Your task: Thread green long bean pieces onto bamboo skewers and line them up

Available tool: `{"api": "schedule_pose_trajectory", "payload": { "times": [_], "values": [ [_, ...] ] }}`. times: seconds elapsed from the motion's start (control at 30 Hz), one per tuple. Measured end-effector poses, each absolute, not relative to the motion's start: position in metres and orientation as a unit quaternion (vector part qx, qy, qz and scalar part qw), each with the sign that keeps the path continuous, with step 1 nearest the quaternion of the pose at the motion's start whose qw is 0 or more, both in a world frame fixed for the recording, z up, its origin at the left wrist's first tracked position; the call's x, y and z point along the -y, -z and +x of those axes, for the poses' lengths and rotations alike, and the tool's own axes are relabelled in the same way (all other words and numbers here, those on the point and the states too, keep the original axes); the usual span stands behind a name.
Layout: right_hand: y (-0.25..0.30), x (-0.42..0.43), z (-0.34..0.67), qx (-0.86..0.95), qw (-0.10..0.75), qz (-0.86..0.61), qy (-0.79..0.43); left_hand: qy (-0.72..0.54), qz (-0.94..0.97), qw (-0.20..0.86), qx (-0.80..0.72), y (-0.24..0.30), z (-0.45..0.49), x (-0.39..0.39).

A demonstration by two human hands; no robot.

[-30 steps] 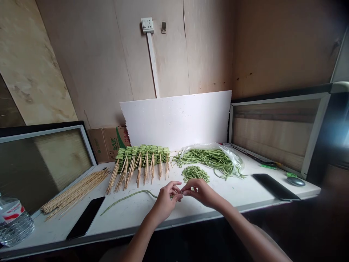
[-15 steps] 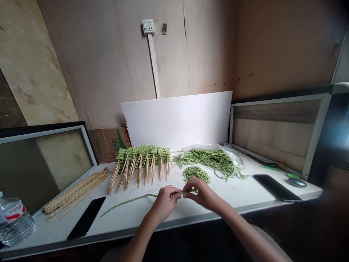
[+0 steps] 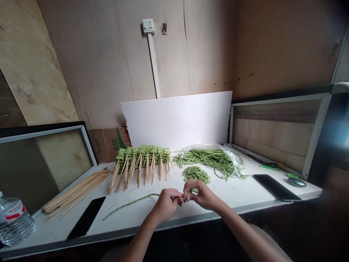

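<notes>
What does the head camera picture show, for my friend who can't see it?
A left hand and a right hand pinch one long bean over a white table. Behind them lie bean skewers, cut pieces and a bag of beans; bare sticks and a phone lie to the left.

Bare tabletop lies open to the right of the right hand, as far as the black phone near the right edge. Straight ahead the way is narrow: a pile of cut bean pieces sits just beyond the hands, with the bag of long beans behind it and the stack of skewered beans to its left, all backed by the foam board. Left of the left hand a long bean trails across the front strip. Past it lie a second phone, loose bamboo skewers and a water bottle. Glass-fronted cabinets wall both sides.
</notes>
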State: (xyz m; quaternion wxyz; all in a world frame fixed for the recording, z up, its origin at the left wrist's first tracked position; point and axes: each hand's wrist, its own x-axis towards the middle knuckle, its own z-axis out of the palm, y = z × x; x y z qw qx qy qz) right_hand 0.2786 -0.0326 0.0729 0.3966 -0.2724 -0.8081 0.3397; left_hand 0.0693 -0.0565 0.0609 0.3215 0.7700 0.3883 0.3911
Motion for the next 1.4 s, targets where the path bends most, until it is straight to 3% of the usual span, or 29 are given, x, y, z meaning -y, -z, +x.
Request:
{"api": "schedule_pose_trajectory", "payload": {
  "times": [0.2, 0.3, 0.43, 0.87, 1.07, 1.2, 1.3, 1.4],
  "values": [
    [-0.074, 0.028, 0.284, 0.797, 0.394, -0.230, -0.395, -0.427, 0.745, 0.356, -0.370, -0.064, 0.063, 0.051],
    [-0.070, 0.013, 0.296, 0.788, 0.438, -0.307, -0.305, -0.451, 0.725, 0.347, -0.388, -0.066, 0.059, 0.048],
    [-0.055, -0.009, 0.317, 0.803, 0.388, -0.427, -0.149, -0.443, 0.721, 0.343, -0.408, -0.065, 0.061, 0.048],
    [-0.031, -0.009, 0.312, 0.822, 0.284, -0.493, -0.017, -0.418, 0.733, 0.336, -0.418, -0.060, 0.063, 0.047],
    [-0.027, -0.012, 0.315, 0.824, 0.276, -0.493, -0.033, -0.407, 0.733, 0.339, -0.426, -0.059, 0.062, 0.048],
    [-0.031, -0.013, 0.313, 0.819, 0.328, -0.468, -0.063, -0.388, 0.757, 0.316, -0.421, -0.057, 0.060, 0.050],
    [-0.045, -0.006, 0.307, 0.795, 0.375, -0.452, -0.156, -0.376, 0.769, 0.320, -0.407, -0.055, 0.060, 0.050],
    [-0.063, 0.009, 0.296, 0.791, 0.368, -0.407, -0.270, -0.395, 0.763, 0.312, -0.405, -0.050, 0.063, 0.046]
  ]
}}
